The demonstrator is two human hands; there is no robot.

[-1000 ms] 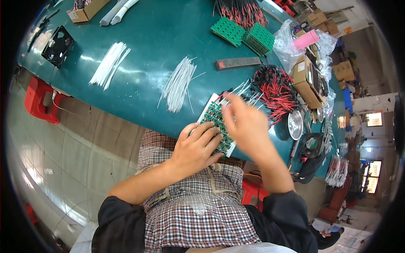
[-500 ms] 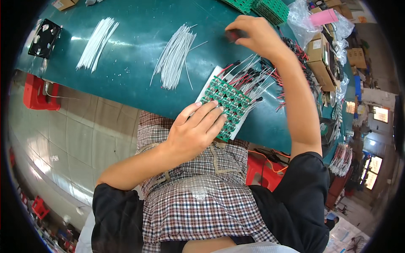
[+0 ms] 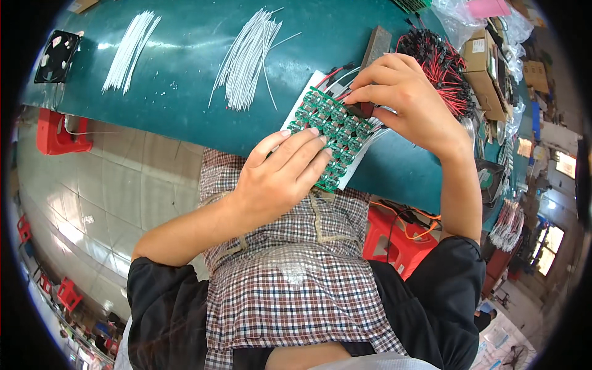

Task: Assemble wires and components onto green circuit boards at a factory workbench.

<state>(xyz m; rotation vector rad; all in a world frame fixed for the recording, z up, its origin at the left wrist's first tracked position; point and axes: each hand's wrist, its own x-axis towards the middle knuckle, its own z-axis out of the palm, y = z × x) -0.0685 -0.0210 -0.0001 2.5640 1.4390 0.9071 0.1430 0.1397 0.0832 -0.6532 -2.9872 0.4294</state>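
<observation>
A green panel of small circuit boards [image 3: 336, 145] lies tilted on a white pad [image 3: 300, 106] near the table's front edge. My left hand [image 3: 277, 172] rests on its left side, fingers stretched over the boards. Over the upper right corner, my right hand [image 3: 407, 102] pinches a small dark reddish block [image 3: 362, 110] between thumb and fingers, close to the boards. Red, black and white wires lie along the panel's far edge, partly hidden by my right hand. Just beyond that hand is a grey-brown bar [image 3: 377, 44].
Two bundles of white wires [image 3: 131, 52] [image 3: 246, 58] lie left on the green table [image 3: 179, 92]. A black fan [image 3: 57, 57] stands at the far left. Right of my hand is a heap of red and black wires [image 3: 439, 71], beside a cardboard box [image 3: 484, 71]. A red stool [image 3: 401, 243] is below.
My right hand has come down from the far side of the table to the panel's upper right corner, bringing the dark block. My left hand stays on the panel. The view has shifted slightly.
</observation>
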